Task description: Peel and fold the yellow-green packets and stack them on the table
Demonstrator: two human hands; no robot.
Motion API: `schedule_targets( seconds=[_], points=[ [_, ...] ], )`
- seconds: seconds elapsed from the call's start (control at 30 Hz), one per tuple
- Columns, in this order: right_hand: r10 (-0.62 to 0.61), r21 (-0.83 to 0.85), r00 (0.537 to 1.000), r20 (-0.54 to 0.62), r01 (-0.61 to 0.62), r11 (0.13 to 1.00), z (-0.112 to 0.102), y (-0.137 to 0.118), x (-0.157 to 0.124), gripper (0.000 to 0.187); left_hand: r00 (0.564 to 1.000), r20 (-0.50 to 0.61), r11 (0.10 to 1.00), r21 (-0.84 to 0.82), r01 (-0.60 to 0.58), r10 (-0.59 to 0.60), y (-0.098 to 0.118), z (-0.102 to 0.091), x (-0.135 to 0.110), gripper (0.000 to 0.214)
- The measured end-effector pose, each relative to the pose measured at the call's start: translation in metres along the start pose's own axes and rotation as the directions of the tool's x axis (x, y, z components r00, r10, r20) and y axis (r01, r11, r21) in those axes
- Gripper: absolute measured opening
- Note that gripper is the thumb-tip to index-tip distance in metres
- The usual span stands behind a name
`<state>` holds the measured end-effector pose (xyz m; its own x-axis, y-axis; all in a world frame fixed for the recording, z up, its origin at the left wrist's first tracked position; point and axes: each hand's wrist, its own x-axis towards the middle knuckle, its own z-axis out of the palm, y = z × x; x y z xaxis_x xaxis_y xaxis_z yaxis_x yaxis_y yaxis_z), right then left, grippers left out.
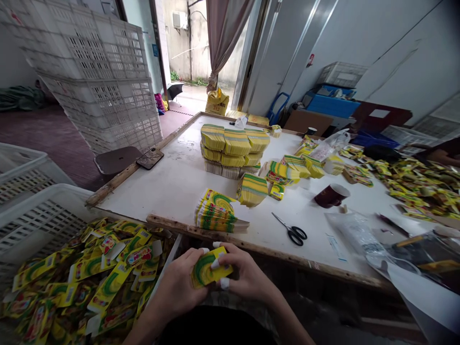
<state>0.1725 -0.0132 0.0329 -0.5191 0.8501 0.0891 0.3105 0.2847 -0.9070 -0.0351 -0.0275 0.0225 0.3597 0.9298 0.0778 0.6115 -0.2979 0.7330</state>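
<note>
Both my hands hold one small yellow and green carton (208,270) just below the table's near edge. My left hand (179,287) grips its left side, fingers curled round it. My right hand (244,275) pinches its right end, with white tape on the fingertips. On the table edge right above lies a fanned stack of flat cartons (217,213) of the same print. A white crate (43,215) at my left is full of several folded cartons (104,282).
The white table (172,177) bears a tall block of bundled cartons (233,148), smaller bundles (251,189), black scissors (293,232), a dark red cup (330,195), plastic bags (362,239) and loose cartons (413,184) at right. Stacked white crates (104,81) stand behind; a phone (150,158) lies on the table's corner.
</note>
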Motion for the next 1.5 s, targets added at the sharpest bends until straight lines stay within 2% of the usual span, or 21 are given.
schedule_targets(
  seconds=[0.1,0.17,0.23,0.33,0.47,0.67,0.83,0.93,1.1,1.17,1.23,1.3,1.37,1.43,1.5],
  points=[
    [0.01,0.053,0.99,-0.137,-0.003,0.999,0.013,0.003,0.005,0.037,0.999,-0.044,0.998,0.063,0.019,-0.016,-0.003,-0.001,0.0,0.047],
    [-0.013,0.107,0.988,-0.157,0.03,0.994,0.02,0.003,0.01,0.057,0.996,-0.086,0.997,0.072,0.042,-0.036,-0.008,-0.003,-0.003,0.049],
    [-0.043,0.169,0.989,-0.138,0.066,0.983,0.021,0.001,0.016,0.068,0.987,-0.148,0.994,0.076,0.076,-0.065,-0.013,-0.007,-0.006,0.05],
    [-0.08,0.161,0.994,-0.07,0.091,0.983,0.017,-0.003,0.024,0.061,0.973,-0.218,0.989,0.108,0.098,-0.072,-0.016,-0.01,-0.01,0.052],
    [-0.064,0.066,0.998,0.03,0.062,0.996,0.017,-0.003,0.025,0.064,0.979,-0.2,0.989,0.133,0.069,-0.042,-0.014,-0.009,-0.009,0.051],
    [-0.07,-0.063,0.996,-0.051,0.067,0.996,0.022,0.0,0.023,0.058,0.971,-0.238,0.989,0.14,0.051,-0.017,-0.012,-0.004,-0.004,0.052],
    [-0.089,-0.094,0.993,0.072,0.095,0.991,0.015,-0.001,0.025,0.059,0.968,-0.248,0.985,0.17,0.015,0.028,-0.014,-0.005,-0.005,0.048],
    [-0.052,-0.16,0.995,0.085,0.065,0.985,0.017,-0.002,0.024,0.059,0.966,-0.257,0.98,0.199,0.015,0.037,-0.012,-0.004,-0.005,0.048],
    [-0.094,-0.146,0.996,-0.009,0.091,0.985,0.028,-0.004,0.022,0.051,0.966,-0.257,0.974,0.223,0.032,0.027,-0.01,-0.001,-0.004,0.052],
    [-0.134,-0.141,0.991,-0.012,0.131,0.981,0.025,-0.006,0.024,0.06,0.97,-0.245,0.977,0.206,0.051,0.001,-0.016,-0.007,-0.009,0.05],
    [-0.159,-0.156,0.985,-0.067,0.147,0.977,0.014,-0.007,0.031,0.067,0.968,-0.245,0.973,0.202,0.111,-0.059,-0.033,-0.018,-0.019,0.049],
    [-0.127,-0.258,0.965,-0.229,0.066,0.964,-0.004,-0.005,0.042,0.057,0.947,-0.293,0.939,0.271,0.211,-0.128,-0.058,-0.034,-0.033,0.057],
    [-0.075,-0.419,0.905,-0.42,-0.12,0.9,-0.024,0.001,0.055,0.042,0.915,-0.343,0.86,0.379,0.341,-0.211,-0.086,-0.049,-0.047,0.071],
    [-0.051,-0.481,0.872,-0.487,-0.22,0.849,-0.039,0.011,0.067,0.043,0.844,-0.455,0.775,0.409,0.482,-0.284,-0.105,-0.058,-0.057,0.082],
    [-0.028,-0.504,0.882,-0.471,-0.243,0.829,-0.046,0.021,0.077,0.045,0.811,-0.485,0.801,0.313,0.51,-0.327,-0.107,-0.058,-0.061,0.08]
  ],
)
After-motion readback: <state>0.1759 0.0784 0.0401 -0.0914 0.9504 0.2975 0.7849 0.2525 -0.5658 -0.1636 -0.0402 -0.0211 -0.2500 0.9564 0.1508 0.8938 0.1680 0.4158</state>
